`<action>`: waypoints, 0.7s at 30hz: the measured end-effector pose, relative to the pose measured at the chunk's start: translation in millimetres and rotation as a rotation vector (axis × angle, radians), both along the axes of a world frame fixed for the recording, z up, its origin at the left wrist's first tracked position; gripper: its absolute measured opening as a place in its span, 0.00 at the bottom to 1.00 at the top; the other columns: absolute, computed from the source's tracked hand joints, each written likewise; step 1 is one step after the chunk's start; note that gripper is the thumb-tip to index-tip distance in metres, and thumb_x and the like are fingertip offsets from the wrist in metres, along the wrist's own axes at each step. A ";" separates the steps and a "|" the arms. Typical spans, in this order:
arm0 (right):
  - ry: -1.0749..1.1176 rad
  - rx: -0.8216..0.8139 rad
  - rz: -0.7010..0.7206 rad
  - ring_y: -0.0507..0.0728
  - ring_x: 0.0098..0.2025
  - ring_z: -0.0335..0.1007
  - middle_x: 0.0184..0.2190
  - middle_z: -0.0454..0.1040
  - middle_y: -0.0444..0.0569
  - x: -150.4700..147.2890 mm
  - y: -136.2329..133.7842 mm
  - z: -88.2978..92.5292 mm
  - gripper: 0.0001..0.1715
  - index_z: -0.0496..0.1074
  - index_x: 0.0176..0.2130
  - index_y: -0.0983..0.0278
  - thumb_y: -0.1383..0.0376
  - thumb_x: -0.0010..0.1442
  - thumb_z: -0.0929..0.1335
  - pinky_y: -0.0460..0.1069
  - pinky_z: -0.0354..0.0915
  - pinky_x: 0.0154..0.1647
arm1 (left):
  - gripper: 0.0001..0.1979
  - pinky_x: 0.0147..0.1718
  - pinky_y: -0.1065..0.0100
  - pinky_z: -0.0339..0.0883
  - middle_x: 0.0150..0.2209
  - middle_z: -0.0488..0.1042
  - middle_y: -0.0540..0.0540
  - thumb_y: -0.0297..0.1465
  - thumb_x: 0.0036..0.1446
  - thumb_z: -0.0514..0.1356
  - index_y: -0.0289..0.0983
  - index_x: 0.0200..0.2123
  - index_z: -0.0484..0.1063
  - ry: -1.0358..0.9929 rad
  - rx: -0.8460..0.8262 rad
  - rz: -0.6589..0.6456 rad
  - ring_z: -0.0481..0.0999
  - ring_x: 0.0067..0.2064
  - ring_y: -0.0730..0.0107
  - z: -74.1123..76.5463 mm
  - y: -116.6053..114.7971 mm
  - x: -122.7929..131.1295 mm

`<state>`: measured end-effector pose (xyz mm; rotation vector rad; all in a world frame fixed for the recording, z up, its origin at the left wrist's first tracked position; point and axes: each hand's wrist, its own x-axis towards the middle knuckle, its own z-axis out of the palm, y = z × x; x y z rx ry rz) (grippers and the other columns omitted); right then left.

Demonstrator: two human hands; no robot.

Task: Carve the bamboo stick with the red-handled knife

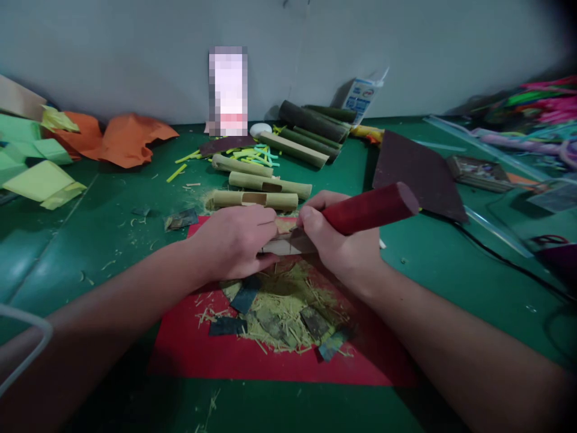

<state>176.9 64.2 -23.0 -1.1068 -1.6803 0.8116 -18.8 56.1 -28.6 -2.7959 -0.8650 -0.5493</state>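
Observation:
My left hand [234,240] is closed round a pale bamboo piece [282,245], holding it over a red paper sheet [216,355]. My right hand [336,240] grips a tool with a thick dark-red handle [372,207]; its working end, hidden by my fingers, meets the bamboo piece. Below the hands lies a heap of yellowish shavings [283,313] mixed with dark scraps. Just beyond my hands lies a bamboo tube [255,199] with a rectangular notch cut in it.
More bamboo tubes [270,183] and darker green ones [311,123] lie behind, toward the wall. Sandpaper sheet [417,174] at right, a glue bottle [360,96] by the wall, orange paper [126,141] and green-yellow paper [36,174] at left, colourful clutter [532,102] far right.

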 end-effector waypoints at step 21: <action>0.176 -0.080 -0.124 0.49 0.20 0.54 0.16 0.60 0.39 -7.8 7.1 -2.3 0.10 0.64 0.18 0.60 0.66 0.48 0.66 0.47 0.53 0.21 | 0.10 0.35 0.65 0.67 0.37 0.76 0.43 0.33 0.61 0.60 0.34 0.43 0.74 -0.061 -0.197 0.019 0.75 0.38 0.62 1.3 3.1 -4.1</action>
